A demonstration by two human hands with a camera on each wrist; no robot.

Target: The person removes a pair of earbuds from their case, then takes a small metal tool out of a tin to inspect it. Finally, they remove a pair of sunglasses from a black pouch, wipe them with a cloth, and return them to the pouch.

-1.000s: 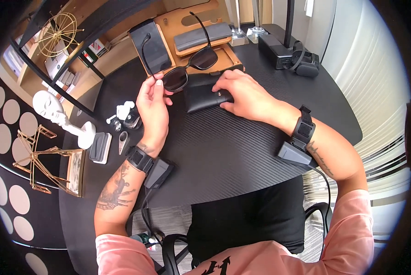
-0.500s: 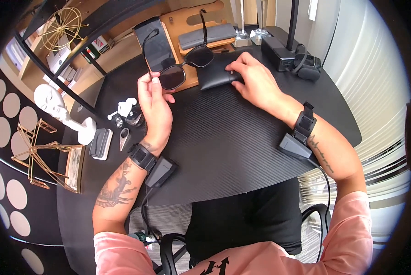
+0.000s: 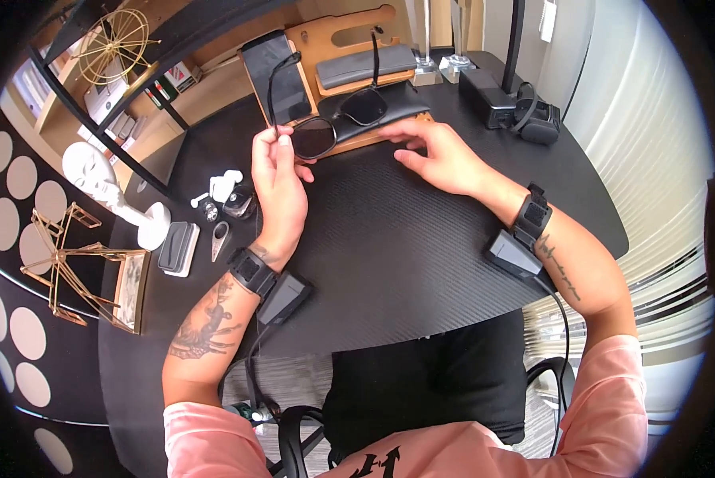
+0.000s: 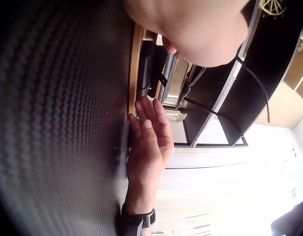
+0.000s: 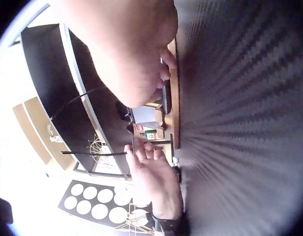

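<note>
My left hand (image 3: 279, 179) pinches a pair of black sunglasses (image 3: 315, 138) near one hinge, with thumb and fingertips. Both temples are unfolded and point up and away, and the dark lenses face me. A black leather-like pouch (image 3: 409, 105) lies on the lower ledge of a wooden desk stand (image 3: 305, 33), partly hidden behind a lens. Close to the ledge's front edge is my right hand (image 3: 446, 161), its fingers loosely extended with nothing held. The left wrist view shows those right fingers (image 4: 160, 118) at the stand's edge.
A phone (image 3: 279, 76) leans on the stand's left side, and a grey case (image 3: 369, 65) sits on its upper ledge. At left stand a white head figure (image 3: 90, 171) and small items. A black headset-like device (image 3: 536, 119) lies at the right.
My right hand carried the pouch back onto the stand's ledge and let go of it. The left hand kept the sunglasses, shifting slightly right.
</note>
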